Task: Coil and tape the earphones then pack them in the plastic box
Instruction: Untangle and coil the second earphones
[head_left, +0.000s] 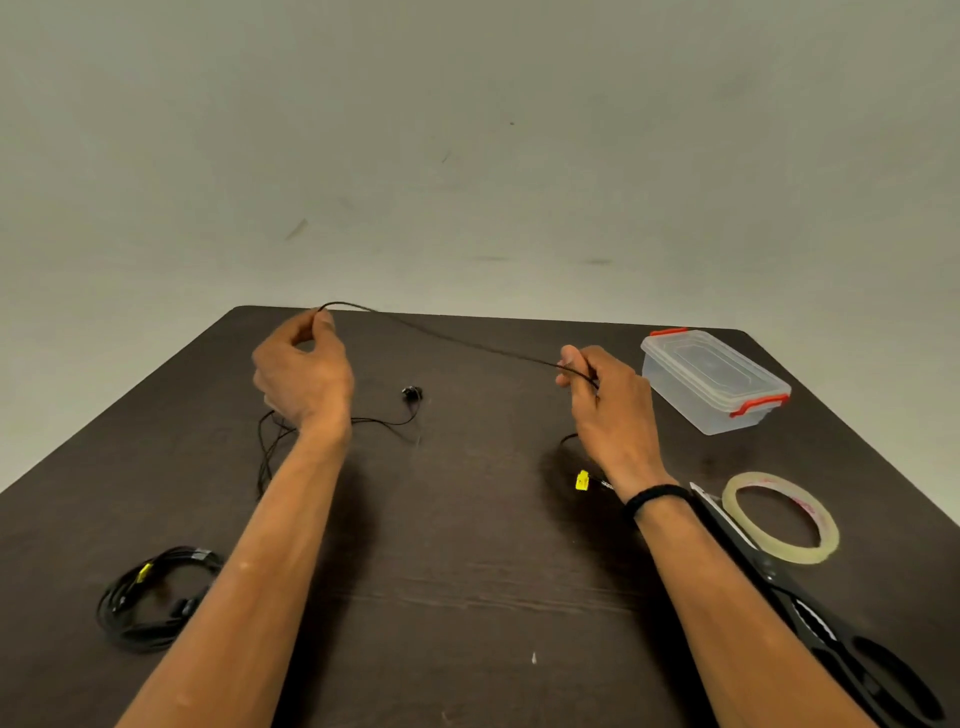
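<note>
Above the worktop (467, 519), both hands' grips (left (301, 374), right (608, 405)) are pinching the cord (457, 340) taut; dangling earbud (412, 393) risks tangling.

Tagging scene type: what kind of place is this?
Probably a staged indoor tabletop workstation: a dark wooden table against a bare wall, laid out only with earphones, tape roll, scissors and plastic box.

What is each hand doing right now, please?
Left hand: pinches the earphone cable at its raised end.
Right hand: grips the same cable, stretched between both hands.
</note>
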